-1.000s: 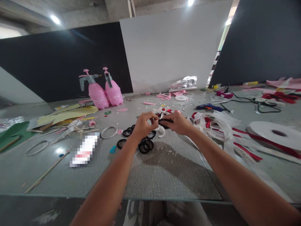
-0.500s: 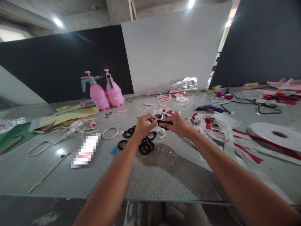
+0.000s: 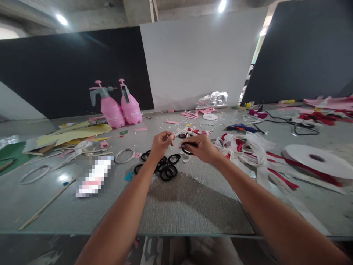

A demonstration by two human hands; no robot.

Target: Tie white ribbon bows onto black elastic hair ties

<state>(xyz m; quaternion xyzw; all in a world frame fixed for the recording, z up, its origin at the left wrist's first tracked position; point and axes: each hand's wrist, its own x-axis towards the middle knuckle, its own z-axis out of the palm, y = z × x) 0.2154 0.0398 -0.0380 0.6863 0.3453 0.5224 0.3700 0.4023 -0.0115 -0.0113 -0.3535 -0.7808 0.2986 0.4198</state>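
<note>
Can see only one part of the black ring (image 3: 184, 150): the near left arc, with the rest hidden behind the fingers of the right hand (image 3: 200, 146). Pinched there between thumb and fingers, above the table (image 3: 198, 209), to the right of the pile of black rings (image 3: 168, 177). Seen obliquely, as a flat oval, with long axis roughly from left to right and free end pointing toward the left hand (image 3: 161, 145). At that hand, apart from the ring, curled fingers with tips drawn together; cannot tell about anything held between them. In the pile, rings overlapping and partly covered by the left forearm (image 3: 124, 206); cannot count them all. Farther left, a white item (image 3: 95, 178), blurred into blocks, impossible to identify. Cut off at the left border: a green sheet (image 3: 13, 151).
</note>
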